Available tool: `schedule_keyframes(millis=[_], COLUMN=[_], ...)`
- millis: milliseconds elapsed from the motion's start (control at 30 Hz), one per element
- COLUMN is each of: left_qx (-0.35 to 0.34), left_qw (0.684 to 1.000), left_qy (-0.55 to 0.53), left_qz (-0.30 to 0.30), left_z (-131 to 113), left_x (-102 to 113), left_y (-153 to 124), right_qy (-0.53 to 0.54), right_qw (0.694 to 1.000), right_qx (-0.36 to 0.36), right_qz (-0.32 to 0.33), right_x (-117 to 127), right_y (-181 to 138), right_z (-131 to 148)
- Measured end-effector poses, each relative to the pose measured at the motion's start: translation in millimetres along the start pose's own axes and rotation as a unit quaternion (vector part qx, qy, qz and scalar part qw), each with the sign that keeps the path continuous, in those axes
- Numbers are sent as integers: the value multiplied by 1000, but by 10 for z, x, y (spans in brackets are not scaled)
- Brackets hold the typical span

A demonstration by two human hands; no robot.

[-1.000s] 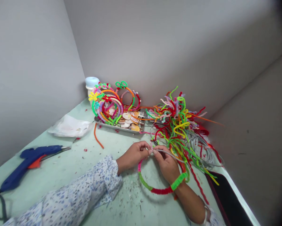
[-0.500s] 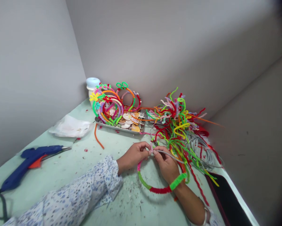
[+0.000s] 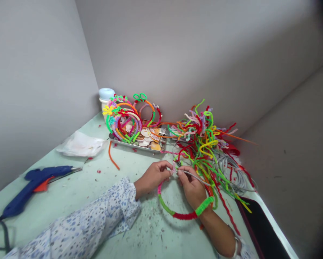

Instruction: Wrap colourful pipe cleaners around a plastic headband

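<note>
My left hand (image 3: 152, 176) and my right hand (image 3: 191, 187) meet fingertip to fingertip over the pale green table (image 3: 77, 194). Both pinch the top of a headband (image 3: 177, 215) that is partly wrapped in pink, green and red fuzzy wire. Its bare grey part runs under my right fingers. The band's lower arc loops round my right wrist. A small pale fuzzy wire end shows between the fingertips.
A big heap of coloured fuzzy wires (image 3: 204, 140) and grey bands lies just behind my right hand. A metal tray (image 3: 136, 145) holds shells and finished headbands (image 3: 123, 117). A blue glue gun (image 3: 29, 187), a plastic bag (image 3: 79, 144), a white jar (image 3: 105, 95) and a dark phone (image 3: 261, 230) lie around.
The headband has shifted slightly in my hands and its green part sits a little higher on my right wrist. Both hands stay pinched at the same spot.
</note>
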State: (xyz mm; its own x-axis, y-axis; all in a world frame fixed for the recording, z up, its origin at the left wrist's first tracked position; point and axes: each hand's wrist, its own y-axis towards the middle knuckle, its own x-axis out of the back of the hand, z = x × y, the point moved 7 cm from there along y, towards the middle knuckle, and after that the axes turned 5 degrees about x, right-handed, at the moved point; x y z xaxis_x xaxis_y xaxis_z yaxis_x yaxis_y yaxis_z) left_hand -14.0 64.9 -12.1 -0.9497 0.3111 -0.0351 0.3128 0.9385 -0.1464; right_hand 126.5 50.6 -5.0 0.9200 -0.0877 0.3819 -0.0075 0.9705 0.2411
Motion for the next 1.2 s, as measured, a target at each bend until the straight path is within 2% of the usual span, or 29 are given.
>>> schedule_keyframes(millis=[233,433,833,1200], left_qx=[-13,-1,-19,-12], left_qw=[1000,1000,999,999], left_qy=[-5,10,9,7], left_qz=[-11,-23,-30,-36], left_z=[-3,-18,-4,-3], left_x=[6,20,41,40], left_y=[2,-8,11,12], right_qy=[-26,-12,38,26], right_qw=[1000,1000,999,999], right_qx=[-6,-3,-21,-24], right_qz=[1,3,-5,-2], right_x=[4,-2,-12,-17], right_y=[0,2,2,1], right_z=[3,7,-69,-93])
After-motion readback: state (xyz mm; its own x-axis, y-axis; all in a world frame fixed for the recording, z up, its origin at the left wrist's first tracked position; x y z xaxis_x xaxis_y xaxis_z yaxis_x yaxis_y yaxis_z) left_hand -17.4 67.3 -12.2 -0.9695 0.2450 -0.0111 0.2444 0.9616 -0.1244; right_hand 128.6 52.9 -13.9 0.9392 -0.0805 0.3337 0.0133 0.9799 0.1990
